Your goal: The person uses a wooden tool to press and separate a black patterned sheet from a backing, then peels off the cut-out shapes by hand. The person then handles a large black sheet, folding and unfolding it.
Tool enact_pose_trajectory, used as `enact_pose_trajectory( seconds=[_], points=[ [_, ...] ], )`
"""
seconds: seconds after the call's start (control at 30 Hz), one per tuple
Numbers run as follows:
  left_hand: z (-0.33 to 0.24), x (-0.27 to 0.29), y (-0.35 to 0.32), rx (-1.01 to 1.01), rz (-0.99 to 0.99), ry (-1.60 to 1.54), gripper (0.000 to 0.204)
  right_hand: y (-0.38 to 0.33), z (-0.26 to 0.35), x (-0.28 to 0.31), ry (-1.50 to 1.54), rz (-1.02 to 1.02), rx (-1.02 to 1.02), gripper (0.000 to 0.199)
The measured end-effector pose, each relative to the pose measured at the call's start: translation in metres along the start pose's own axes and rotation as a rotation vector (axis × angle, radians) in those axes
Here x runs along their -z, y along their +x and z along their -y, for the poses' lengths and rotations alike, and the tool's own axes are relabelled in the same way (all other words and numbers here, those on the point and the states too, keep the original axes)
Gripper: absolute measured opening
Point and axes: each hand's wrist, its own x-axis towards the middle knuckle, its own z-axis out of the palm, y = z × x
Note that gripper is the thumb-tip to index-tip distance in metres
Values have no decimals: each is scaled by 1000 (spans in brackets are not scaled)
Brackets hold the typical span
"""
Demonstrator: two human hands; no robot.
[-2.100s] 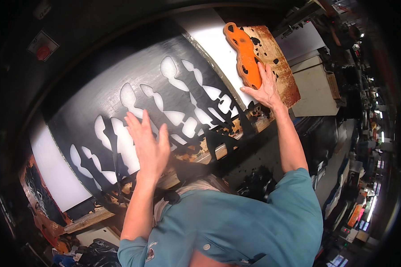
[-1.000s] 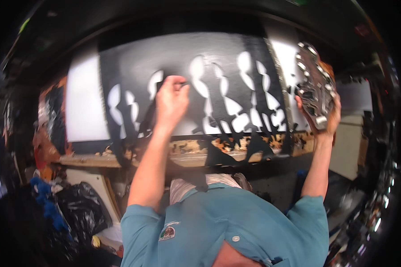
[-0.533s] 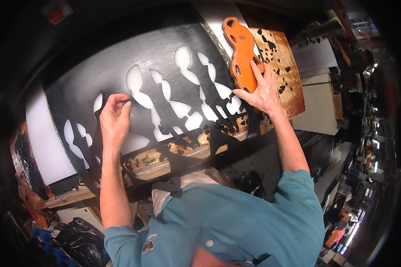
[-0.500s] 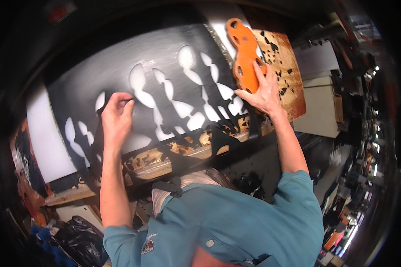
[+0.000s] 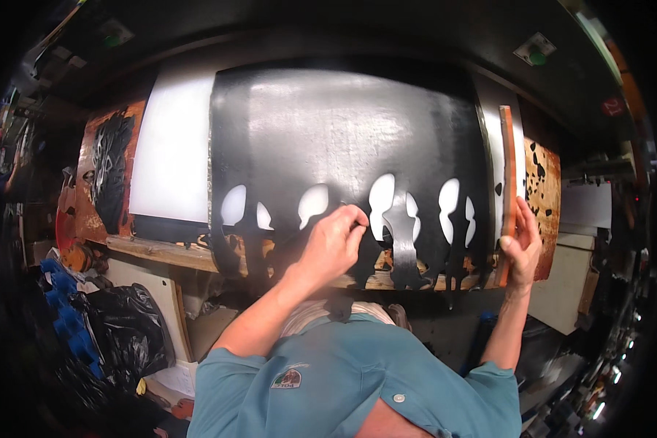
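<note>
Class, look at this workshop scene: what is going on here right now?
A person in a teal shirt stands at a bench. The left hand pinches the black stencil sheet near its white cut-outs. The right hand grips an orange board held edge-on at the sheet's right side. A white panel lies left.

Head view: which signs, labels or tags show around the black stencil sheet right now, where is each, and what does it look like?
Ceiling tag: upper right, pale square with a green spot.
Second ceiling tag: upper left, dim square with a green spot.
Red sign: far right, small, on the dark wall.
Shirt badge: on the teal shirt, small multicoloured patch.
</note>
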Motion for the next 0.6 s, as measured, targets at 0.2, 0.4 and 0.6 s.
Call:
enact_pose_trajectory(
  seconds=[0.2,0.4,0.6],
  points=[
    [-30,31,-24,-18,248,138,28,2,32,-85,90,193,19,110],
    [8,151,-10,20,-365,363,36,26,37,-151,90,400,53,100],
    [115,163,29,-107,-431,952,61,53,46,-212,-261,447,248,100]
  ],
)
